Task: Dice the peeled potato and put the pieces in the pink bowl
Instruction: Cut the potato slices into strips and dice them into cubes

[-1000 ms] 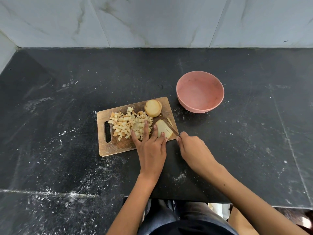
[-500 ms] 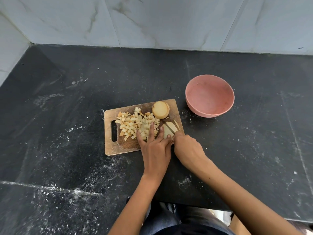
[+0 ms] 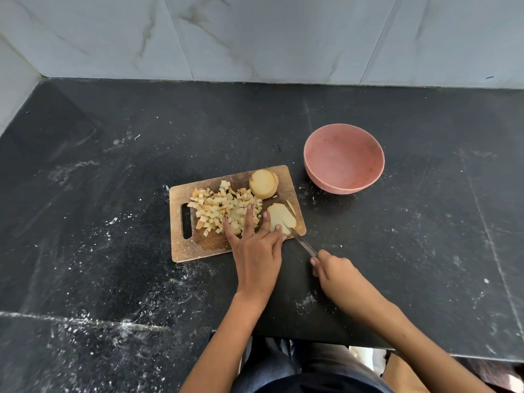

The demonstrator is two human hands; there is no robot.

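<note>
- Worktop [image 3: 425, 251]: dark stone surface with pale powdery smears, most dense along the left side and the front edge. A pale marble-patterned tiled wall [image 3: 255, 35] meets it along the back edge and at the back left corner.
- Cutting board [image 3: 204, 245]: wooden, rectangular, lying flat near the middle of the worktop, with its slot handle at the left end.
- Pink bowl [image 3: 344, 158]: upright on the worktop, just beyond the board's back right corner and apart from it. No potato pieces are visible inside.
- Left hand [image 3: 256, 251]: palm down over the board's front edge, fingers straight and spread. The outer fingertips rest in the diced pile; the fingertips nearest the knife press on the potato slices.
- Right hand [image 3: 334, 272]: on the worktop off the board's front right corner, fingers curled tight around the knife handle.
- Diced potato [image 3: 224, 208]: loose heap of small cubes across the middle of the board.
- Potato chunk [image 3: 263, 183]: uncut rounded piece, cut face up, at the board's back right corner, touching the heap.
- Potato slices [image 3: 280, 218]: flat stack at the board's front right corner.
- Knife [image 3: 300, 241]: blade runs diagonally from the right hand to the slices, tip on the stack.
</note>
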